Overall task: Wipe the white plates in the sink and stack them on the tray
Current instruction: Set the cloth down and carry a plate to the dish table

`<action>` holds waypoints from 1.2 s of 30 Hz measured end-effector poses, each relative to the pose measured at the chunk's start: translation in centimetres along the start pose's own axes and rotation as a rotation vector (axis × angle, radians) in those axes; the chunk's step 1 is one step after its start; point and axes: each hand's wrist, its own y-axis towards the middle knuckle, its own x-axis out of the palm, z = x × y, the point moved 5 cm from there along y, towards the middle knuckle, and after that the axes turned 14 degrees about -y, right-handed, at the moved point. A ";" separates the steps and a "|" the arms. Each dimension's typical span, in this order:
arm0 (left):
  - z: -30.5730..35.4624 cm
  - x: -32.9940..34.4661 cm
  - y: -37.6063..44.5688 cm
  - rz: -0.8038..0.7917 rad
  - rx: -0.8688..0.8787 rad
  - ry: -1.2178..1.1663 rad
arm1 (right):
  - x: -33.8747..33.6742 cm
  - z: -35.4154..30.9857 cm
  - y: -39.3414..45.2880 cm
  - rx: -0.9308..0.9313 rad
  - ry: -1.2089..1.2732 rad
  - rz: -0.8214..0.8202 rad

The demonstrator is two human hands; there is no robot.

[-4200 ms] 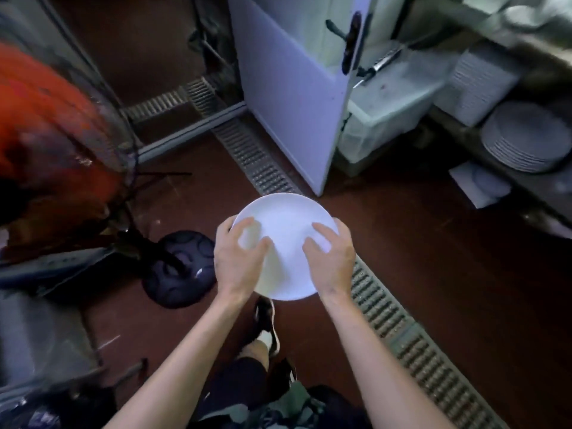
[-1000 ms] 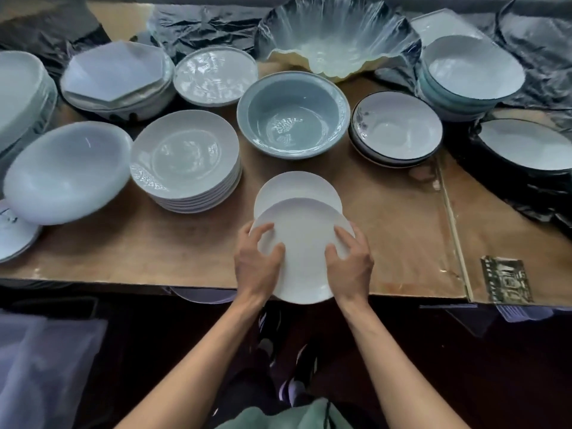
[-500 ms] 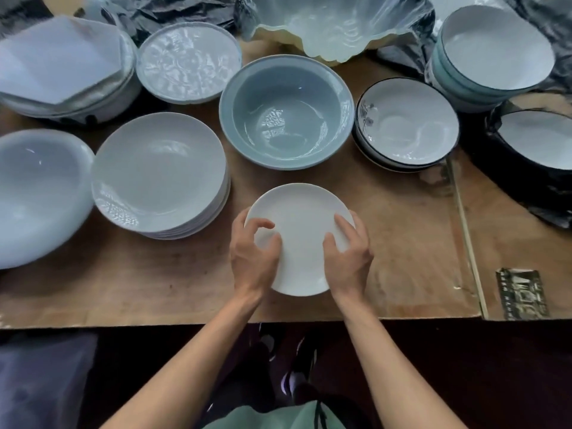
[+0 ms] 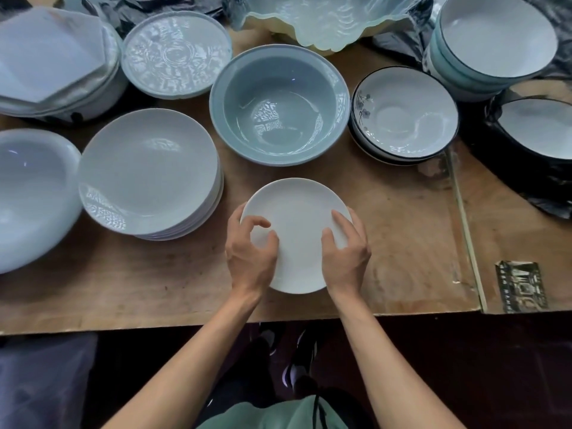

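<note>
Placement of a small round white plate (image 4: 297, 233) on the brown wooden counter (image 4: 402, 243), seen from the head camera. Left hand (image 4: 251, 253) and right hand (image 4: 346, 252) grasp the plate at opposite near edges, thumbs lying on its upper face and fingers curled around the rim. The plate sits low over the board, in front of a deep grey-blue ceramic bowl (image 4: 280, 103) and just right of a stack of larger pale grey plates (image 4: 148, 174); whether it rests on another white plate beneath cannot be told. No sink or tray is visible. Good practice, as a judgement: keep the plate level, lower the far rim first, centre it before letting go, then slide the fingers outward, well clear of the neighbouring stack.
</note>
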 end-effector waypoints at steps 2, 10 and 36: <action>0.0 0.0 0.0 0.006 0.001 0.000 | 0.1 0.1 0.0 -0.001 -0.003 0.003; 0.2 0.2 -0.2 0.037 0.021 -0.009 | 0.4 0.6 0.1 0.014 0.009 -0.013; 0.5 0.3 1.2 -0.344 0.249 0.432 | 0.3 -0.3 0.5 -0.062 -0.178 -0.178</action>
